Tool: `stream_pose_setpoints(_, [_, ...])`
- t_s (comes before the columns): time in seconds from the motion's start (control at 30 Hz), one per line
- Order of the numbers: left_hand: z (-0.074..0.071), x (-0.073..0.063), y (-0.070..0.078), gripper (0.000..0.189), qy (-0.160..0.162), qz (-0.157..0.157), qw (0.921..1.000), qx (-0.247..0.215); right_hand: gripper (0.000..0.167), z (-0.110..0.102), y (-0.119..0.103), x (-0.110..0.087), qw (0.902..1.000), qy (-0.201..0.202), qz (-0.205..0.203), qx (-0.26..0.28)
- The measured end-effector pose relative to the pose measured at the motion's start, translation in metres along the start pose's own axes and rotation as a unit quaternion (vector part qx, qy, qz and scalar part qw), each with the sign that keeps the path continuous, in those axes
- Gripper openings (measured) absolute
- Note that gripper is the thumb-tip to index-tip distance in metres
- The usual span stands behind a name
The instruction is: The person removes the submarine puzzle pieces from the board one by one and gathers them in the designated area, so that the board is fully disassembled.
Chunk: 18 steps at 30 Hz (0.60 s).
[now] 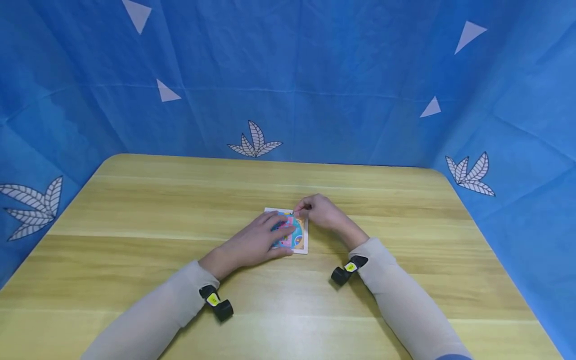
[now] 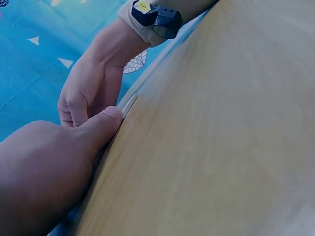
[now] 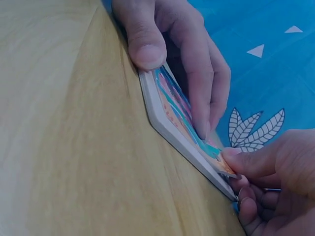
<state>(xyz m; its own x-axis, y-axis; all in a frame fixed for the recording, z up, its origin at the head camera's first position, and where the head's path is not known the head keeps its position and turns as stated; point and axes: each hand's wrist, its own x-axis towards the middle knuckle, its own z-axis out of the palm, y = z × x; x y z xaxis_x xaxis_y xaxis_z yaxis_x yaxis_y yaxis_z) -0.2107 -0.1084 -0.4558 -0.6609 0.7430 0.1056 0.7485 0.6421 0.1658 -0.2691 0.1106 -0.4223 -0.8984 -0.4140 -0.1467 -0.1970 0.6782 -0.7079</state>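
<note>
A small square puzzle (image 1: 299, 236) with a colourful picture and a white border lies flat on the wooden table. My left hand (image 1: 260, 239) rests across its left part with fingers spread, hiding much of the picture. In the right wrist view, the left thumb presses on the white frame (image 3: 170, 132) while other fingertips touch the picture. At the far right corner, my right hand (image 1: 323, 211) pinches an orange-edged puzzle piece (image 3: 222, 168) between thumb and finger, its edge tilted up from the frame. The left wrist view shows both hands close together, with the picture hidden.
The wooden table (image 1: 382, 200) extends around the puzzle on all sides. Blue cloth (image 1: 292, 60) with white triangles and leaf patterns hangs behind it and at both sides. A black wrist camera (image 1: 216, 303) is strapped over the left sleeve, another camera (image 1: 348, 270) over the right.
</note>
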Motion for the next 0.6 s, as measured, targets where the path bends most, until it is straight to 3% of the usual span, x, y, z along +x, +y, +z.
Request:
stream_pose_setpoints(0.1, [-0.0013,-0.0004,0.0001,0.061,0.018,0.012,0.9998,-0.002,0.013,-0.0009,-0.0013,0.0005,1.0000,-0.005,0.005,0.004])
stream_pose_setpoints(0.6, [-0.0083,0.0012,0.0041,0.062,0.010,0.010,0.9996,-0.024,0.011,-0.0039,0.0072,-0.0004,0.9972,-0.007,-0.006,0.075])
